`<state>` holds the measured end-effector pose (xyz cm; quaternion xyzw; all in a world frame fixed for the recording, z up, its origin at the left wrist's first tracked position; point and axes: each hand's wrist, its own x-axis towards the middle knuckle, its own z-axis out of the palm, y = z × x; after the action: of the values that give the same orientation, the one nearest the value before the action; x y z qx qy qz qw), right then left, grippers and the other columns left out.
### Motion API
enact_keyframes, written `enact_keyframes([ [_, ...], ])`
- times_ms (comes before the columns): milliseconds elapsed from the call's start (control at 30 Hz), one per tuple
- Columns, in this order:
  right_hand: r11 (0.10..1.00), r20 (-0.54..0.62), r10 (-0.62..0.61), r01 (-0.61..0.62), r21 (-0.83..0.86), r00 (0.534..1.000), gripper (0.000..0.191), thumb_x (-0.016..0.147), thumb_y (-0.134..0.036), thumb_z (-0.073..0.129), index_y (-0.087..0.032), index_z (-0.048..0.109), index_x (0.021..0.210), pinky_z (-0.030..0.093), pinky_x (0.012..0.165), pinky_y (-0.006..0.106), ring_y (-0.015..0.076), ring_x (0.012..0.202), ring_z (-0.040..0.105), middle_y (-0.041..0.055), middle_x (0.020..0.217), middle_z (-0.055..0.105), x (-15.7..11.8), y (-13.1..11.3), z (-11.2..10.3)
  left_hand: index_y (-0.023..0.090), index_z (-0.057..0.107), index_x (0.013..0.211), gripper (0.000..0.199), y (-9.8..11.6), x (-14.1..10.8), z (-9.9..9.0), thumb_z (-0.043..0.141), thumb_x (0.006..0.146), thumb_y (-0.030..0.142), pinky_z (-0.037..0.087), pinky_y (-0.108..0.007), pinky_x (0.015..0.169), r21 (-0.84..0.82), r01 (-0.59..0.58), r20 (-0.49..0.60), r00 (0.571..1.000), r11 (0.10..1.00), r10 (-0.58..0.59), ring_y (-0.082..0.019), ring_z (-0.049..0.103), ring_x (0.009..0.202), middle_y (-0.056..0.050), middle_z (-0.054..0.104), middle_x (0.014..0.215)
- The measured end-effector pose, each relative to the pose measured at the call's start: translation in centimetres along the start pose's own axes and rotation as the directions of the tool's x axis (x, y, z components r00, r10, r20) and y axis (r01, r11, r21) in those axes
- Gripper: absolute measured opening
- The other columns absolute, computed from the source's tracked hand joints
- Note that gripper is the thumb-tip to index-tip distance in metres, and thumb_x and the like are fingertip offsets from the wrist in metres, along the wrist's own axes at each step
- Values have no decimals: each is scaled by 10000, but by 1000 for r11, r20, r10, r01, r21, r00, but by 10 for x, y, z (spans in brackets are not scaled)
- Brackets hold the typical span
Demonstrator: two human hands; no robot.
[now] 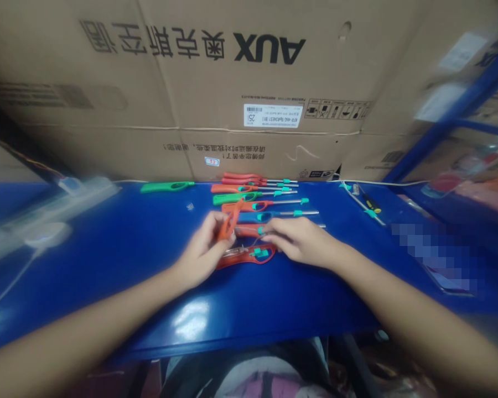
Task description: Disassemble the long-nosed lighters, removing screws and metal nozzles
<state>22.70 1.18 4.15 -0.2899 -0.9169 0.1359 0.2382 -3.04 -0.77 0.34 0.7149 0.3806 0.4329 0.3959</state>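
My left hand (207, 246) is closed on an orange casing piece (231, 220), held tilted above the blue table. Close to its right, my right hand (296, 240) has its thumb and fingers pinched together on something too small to make out. Below and between the hands lies a red lighter casing (247, 257) with a teal part and a clear tube in it. Just beyond the hands, a blue lighter (269, 216), an orange lighter (249, 207) and a green lighter (236, 198) lie in a row with other red and orange ones, metal tubes pointing right.
A green casing (168, 187) lies at the back left of the blue table (128, 276). Farther left is a white power strip (87, 199). A screwdriver (371, 203) and a loose metal tube (363, 205) lie at right. A cardboard wall (199, 99) stands behind.
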Motion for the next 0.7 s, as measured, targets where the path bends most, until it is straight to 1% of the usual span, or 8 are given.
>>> enact_keyframes([
  [133, 1000, -26, 8, -8, -15, 1000, 140, 1008, -290, 541, -186, 635, 1016, 470, 669, 234, 138, 742, 674, 40, 877, 728, 0, -1, 0, 223, 475, 1070, 104, 0, 0, 0, 517, 984, 266, 432, -301, 841, 0, -1, -4, 1000, 1000, 1, -162, 534, 889, 3, 553, 961],
  [267, 1000, -45, 10, -11, -21, 999, 128, 1005, -288, 549, -179, 616, 1010, 443, 625, 220, 116, 637, 633, 23, 811, 711, -1, -2, 0, 223, 477, 1071, 105, -1, -1, 0, 521, 988, 270, 428, -301, 834, -8, 4, 1, 1000, 1000, -4, -157, 530, 883, 4, 546, 966],
  [333, 1000, -42, 12, -13, -23, 999, 134, 1010, -299, 539, -183, 606, 1002, 434, 615, 222, 118, 622, 623, 18, 792, 704, -1, -3, 0, 221, 478, 1069, 111, -1, -1, -1, 524, 989, 283, 425, -303, 827, -3, 13, -5, 1000, 1000, -13, -157, 523, 876, 3, 540, 964],
  [467, 999, -29, 18, -19, -36, 999, 138, 1010, -312, 537, -192, 603, 1011, 442, 643, 227, 136, 712, 654, 34, 858, 716, -1, -3, -1, 218, 475, 1069, 120, -1, -1, -1, 525, 986, 289, 423, -302, 820, 0, 22, -9, 1000, 1000, -22, -156, 519, 868, 4, 537, 960],
  [600, 995, 17, 38, -36, -89, 999, 153, 1019, -318, 516, -209, 623, 1036, 442, 678, 241, 143, 771, 668, 26, 902, 728, 0, -3, -2, 216, 469, 1046, 121, -1, 0, -1, 526, 978, 299, 429, -301, 807, -5, 26, -16, 1000, 1000, -26, -163, 527, 865, 1, 539, 946],
  [700, 990, 4, 55, -54, -129, 998, 173, 1024, -328, 492, -219, 626, 1037, 436, 704, 259, 157, 832, 674, 32, 962, 735, 1, -4, -3, 218, 473, 1043, 124, 0, 0, 0, 527, 978, 308, 441, -306, 815, 1, 29, -12, 1000, 1000, -28, -174, 547, 887, -8, 556, 959],
])
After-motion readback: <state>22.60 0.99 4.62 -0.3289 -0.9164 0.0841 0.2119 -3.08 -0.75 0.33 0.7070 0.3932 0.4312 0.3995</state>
